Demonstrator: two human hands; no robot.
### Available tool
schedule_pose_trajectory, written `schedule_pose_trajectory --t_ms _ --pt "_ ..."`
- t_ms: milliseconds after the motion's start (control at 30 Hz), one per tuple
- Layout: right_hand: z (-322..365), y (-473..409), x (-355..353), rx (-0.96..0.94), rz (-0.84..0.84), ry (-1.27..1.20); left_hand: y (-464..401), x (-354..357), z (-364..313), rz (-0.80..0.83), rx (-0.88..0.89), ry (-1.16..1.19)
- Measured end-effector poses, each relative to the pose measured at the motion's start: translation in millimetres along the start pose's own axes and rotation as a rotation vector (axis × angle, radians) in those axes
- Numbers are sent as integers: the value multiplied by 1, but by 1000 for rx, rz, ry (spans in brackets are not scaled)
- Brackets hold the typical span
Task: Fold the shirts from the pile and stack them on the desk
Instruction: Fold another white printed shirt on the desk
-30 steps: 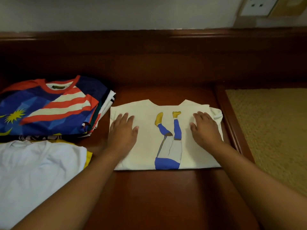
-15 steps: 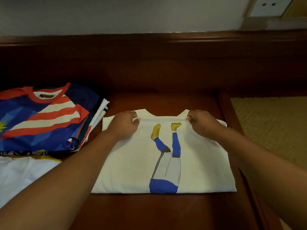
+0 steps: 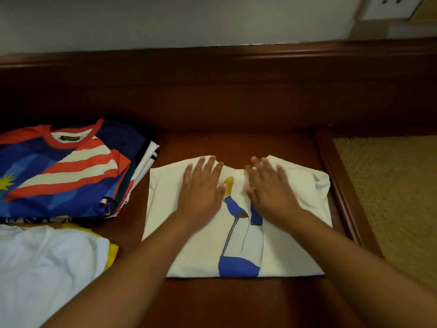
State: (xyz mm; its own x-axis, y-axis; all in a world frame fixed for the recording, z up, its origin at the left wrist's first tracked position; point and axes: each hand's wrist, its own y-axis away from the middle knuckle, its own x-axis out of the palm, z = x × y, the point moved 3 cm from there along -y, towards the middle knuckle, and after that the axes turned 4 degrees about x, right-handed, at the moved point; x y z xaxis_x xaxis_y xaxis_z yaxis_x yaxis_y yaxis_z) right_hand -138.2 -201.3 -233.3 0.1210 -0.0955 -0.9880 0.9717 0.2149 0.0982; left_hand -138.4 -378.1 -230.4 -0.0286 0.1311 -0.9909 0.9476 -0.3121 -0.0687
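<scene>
The cream folded shirt (image 3: 283, 237), printed with a pair of blue-and-white legs in yellow boots, lies flat on the dark reddish wooden desk (image 3: 236, 304), its collar edge pointing toward the raised back rail. Both hands lie palm-down on its upper half with fingers straight and spread, gripping nothing: the left hand (image 3: 201, 188) rests on the cloth left of the printed figure, the right hand (image 3: 269, 190) rests just right of it, covering part of the print. The fingertips of both are blurred near the collar edge. The shirt's right sleeve corner bunches slightly at the desk's raised right rim.

To the left, apart from the cream shirt, sits a stack of folded shirts (image 3: 139, 176) topped by a blue jersey with red and white stripes and a red collar (image 3: 66, 171). Nearer the viewer at the lower left is a rumpled white shirt (image 3: 47, 268) lying over something yellow. A woven tan mat (image 3: 390, 197) lies beyond the desk's right rim.
</scene>
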Motion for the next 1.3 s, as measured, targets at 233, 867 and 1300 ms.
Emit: schedule_pose_trajectory --t_ms 233,867,1300 --pt "-52 5 13 57 83 -24 24 20 67 166 -221 -52" --pt "-56 44 10 278 90 -74 65 13 56 184 -251 4" --pt "18 104 34 105 117 -58 134 12 24 164 -128 -46"
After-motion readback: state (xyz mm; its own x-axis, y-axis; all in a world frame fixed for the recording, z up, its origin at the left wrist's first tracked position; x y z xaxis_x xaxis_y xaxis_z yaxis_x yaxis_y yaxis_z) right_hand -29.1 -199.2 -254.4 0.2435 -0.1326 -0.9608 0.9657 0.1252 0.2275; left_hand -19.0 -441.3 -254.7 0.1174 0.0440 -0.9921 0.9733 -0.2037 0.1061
